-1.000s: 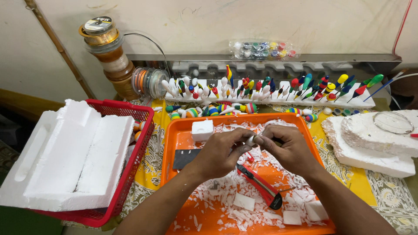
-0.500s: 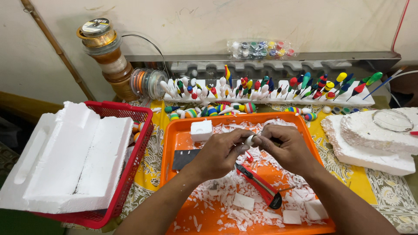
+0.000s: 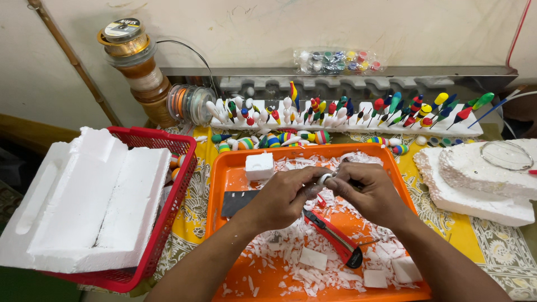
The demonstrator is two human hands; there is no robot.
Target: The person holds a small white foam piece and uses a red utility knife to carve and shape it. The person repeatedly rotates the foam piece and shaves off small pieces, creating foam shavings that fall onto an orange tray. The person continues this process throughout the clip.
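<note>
Both hands meet over an orange tray [image 3: 224,184] strewn with white foam shavings. My left hand [image 3: 285,196] and my right hand [image 3: 372,193] pinch one small white foam piece [image 3: 324,179] between their fingertips. What else the fingers may hold is hidden. Under the hands on the tray lies a red utility knife [image 3: 335,237]. A white foam cube [image 3: 259,166] sits at the tray's far left, and a dark rectangular pad [image 3: 236,202] lies near my left wrist. Small cut foam blocks [image 3: 313,258] rest at the tray's near side.
A red basket [image 3: 173,184] at the left holds large white foam slabs [image 3: 89,201]. Several painted, colourful floats stand in a foam strip [image 3: 358,120] along the back. Spools of line [image 3: 140,67] stand at the back left. More foam chunks [image 3: 481,184] and a glass dish [image 3: 506,155] lie at the right.
The hands stay together over the tray, with only small finger shifts on the foam piece. Nothing else has moved.
</note>
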